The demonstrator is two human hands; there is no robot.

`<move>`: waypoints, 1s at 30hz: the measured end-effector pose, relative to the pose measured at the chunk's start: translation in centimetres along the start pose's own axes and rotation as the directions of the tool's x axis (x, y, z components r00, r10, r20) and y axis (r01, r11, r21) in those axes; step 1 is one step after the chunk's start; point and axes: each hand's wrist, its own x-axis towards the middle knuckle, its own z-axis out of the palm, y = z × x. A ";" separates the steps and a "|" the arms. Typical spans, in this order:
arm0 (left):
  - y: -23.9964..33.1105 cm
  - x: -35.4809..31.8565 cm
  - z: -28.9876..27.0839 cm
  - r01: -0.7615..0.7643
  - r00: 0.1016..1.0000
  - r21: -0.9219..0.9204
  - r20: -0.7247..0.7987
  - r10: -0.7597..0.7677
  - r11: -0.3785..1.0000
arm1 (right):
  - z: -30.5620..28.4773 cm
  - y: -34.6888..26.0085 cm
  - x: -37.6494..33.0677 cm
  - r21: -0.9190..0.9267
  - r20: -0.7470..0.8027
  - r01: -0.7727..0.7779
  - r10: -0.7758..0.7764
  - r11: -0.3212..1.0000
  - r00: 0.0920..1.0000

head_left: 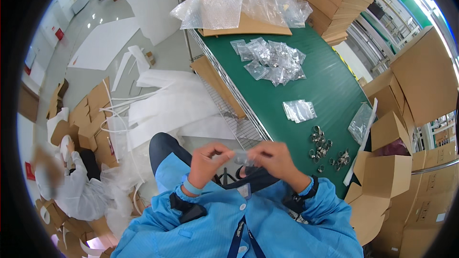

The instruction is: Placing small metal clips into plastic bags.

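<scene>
Between my two hands, over my lap, is a small clear plastic bag (241, 157). My left hand (206, 163) pinches one end of it between thumb and fingers. The fingers of my right hand (276, 161) are closed on the other end. What the bag holds, if anything, is too blurred to make out. To the right, on the green table (330, 86), lies a loose heap of ring-shaped metal clamps (320, 144), with a smaller group of clamps (341, 159) beside it. Farther back is a short stack of flat clear bags (299, 111).
A pile of filled clear bags (272, 61) lies farther back, before bubble wrap (222, 12) on cardboard. Open cardboard boxes (382, 172) stand along the right. White foam sheets (167, 107) cover the floor to the left, near a seated person (79, 181).
</scene>
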 end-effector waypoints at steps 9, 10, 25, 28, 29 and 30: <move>-0.1 -1.7 -1.7 0.156 0.959 -0.099 -0.222 -0.175 0.983 | -8.8 3.7 5.7 -0.300 -0.458 -0.015 -0.130 0.954 0.879; -0.4 -1.9 -1.8 0.154 0.958 -0.107 -0.229 -0.175 0.982 | -9.1 3.9 4.8 -0.669 -0.448 -0.144 -0.241 0.729 0.861; -1.4 -2.1 -1.2 0.249 0.961 -0.136 -0.090 -0.262 0.959 | -6.8 2.7 2.9 -0.811 -0.370 -0.024 -0.482 0.585 0.794; -0.3 -1.8 0.2 0.320 0.937 -0.474 0.030 -0.348 0.820 | -2.1 -0.1 1.8 -0.705 0.076 0.569 -0.754 0.422 0.653; 0.0 -1.4 0.7 0.350 0.930 -0.543 0.102 -0.353 0.763 | -0.9 -0.5 1.3 -0.641 0.163 0.631 -0.725 0.437 0.669; 0.3 -1.2 1.1 0.380 0.921 -0.606 0.174 -0.350 0.699 | 0.1 -0.6 0.8 -0.570 0.253 0.685 -0.696 0.455 0.672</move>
